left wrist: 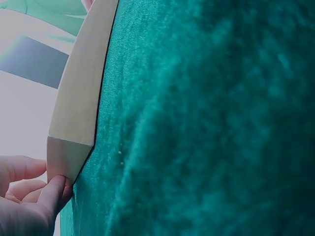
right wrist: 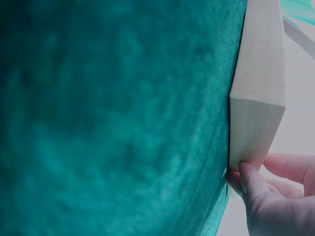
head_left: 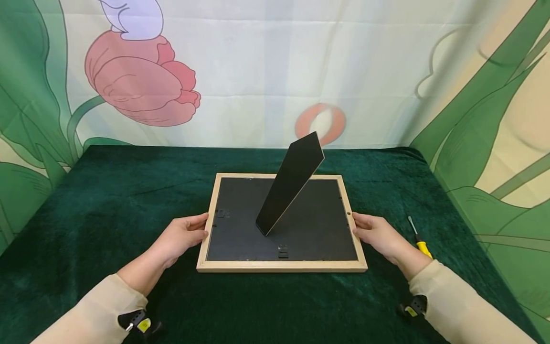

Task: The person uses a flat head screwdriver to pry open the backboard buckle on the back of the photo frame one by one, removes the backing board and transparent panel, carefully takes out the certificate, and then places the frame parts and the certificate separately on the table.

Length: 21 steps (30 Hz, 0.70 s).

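A light wooden picture frame (head_left: 281,265) lies face down on the green velvet tabletop (head_left: 129,200). Its black backing board (head_left: 318,224) faces up, and the black easel stand (head_left: 290,184) is raised at a slant. My left hand (head_left: 202,228) grips the frame's left rail, thumb on top. My right hand (head_left: 357,225) grips the right rail the same way. In the left wrist view the fingers (left wrist: 51,189) pinch the frame's edge (left wrist: 81,93) near a corner. The right wrist view shows the fingertips (right wrist: 248,177) against the frame's side (right wrist: 258,98).
A yellow-handled screwdriver (head_left: 421,241) lies on the cloth just right of my right hand. Small black clips (head_left: 282,251) sit on the backing board. A flower-printed backdrop (head_left: 266,71) closes off the far and side edges of the table.
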Available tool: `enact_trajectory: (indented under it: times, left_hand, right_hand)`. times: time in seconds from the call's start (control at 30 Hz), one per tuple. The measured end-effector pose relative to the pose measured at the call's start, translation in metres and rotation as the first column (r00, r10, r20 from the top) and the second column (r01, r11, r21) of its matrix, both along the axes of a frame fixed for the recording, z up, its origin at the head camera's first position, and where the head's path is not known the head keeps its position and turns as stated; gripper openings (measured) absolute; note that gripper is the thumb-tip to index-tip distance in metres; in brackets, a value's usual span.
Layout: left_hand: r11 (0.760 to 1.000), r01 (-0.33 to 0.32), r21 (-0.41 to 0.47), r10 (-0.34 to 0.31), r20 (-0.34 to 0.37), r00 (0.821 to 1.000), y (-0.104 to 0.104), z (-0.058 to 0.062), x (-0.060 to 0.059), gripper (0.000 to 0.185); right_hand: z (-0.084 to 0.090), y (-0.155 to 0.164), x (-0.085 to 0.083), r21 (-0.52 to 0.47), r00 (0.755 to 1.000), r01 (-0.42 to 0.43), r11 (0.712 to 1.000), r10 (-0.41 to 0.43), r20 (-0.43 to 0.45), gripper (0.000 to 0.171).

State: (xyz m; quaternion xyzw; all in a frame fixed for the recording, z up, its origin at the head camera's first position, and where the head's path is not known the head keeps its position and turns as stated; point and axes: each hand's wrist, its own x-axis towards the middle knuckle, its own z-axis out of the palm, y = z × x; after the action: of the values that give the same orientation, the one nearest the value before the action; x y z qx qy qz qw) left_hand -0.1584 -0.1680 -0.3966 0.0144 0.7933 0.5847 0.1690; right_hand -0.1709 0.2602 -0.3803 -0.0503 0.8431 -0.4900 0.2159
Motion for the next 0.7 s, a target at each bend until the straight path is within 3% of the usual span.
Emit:
enact_trajectory:
  times: [0.17,0.33,0.43,0.6,0.7]
  left_hand:
    - [1.000,0.021,-0.022,-0.021,0.009,1.000,-0.001,0.000,0.000,0.051]
    - [0.984,0.080,-0.159,-0.090,-0.056,0.994,-0.005,0.005,-0.001,0.051]
    - [0.965,0.097,-0.243,-0.121,-0.088,0.989,-0.006,0.007,-0.002,0.051]
    - [0.948,0.109,-0.301,-0.141,-0.088,0.986,-0.003,0.007,-0.004,0.052]
    - [0.935,0.111,-0.338,-0.153,-0.099,0.983,-0.003,0.008,-0.004,0.052]
  right_hand:
    - [-0.001,0.001,0.000,-0.001,1.000,-0.003,1.000,0.003,-0.004,0.051]
    - [0.000,-0.002,-0.002,0.018,1.000,-0.007,1.000,0.007,-0.010,0.051]
    - [0.001,-0.003,-0.003,0.068,0.999,-0.026,0.997,0.028,-0.027,0.050]
    - [0.013,-0.003,-0.007,0.168,0.993,-0.010,0.986,0.030,-0.116,0.052]
    - [0.026,-0.007,-0.012,0.070,0.984,0.050,0.996,-0.037,-0.175,0.052]
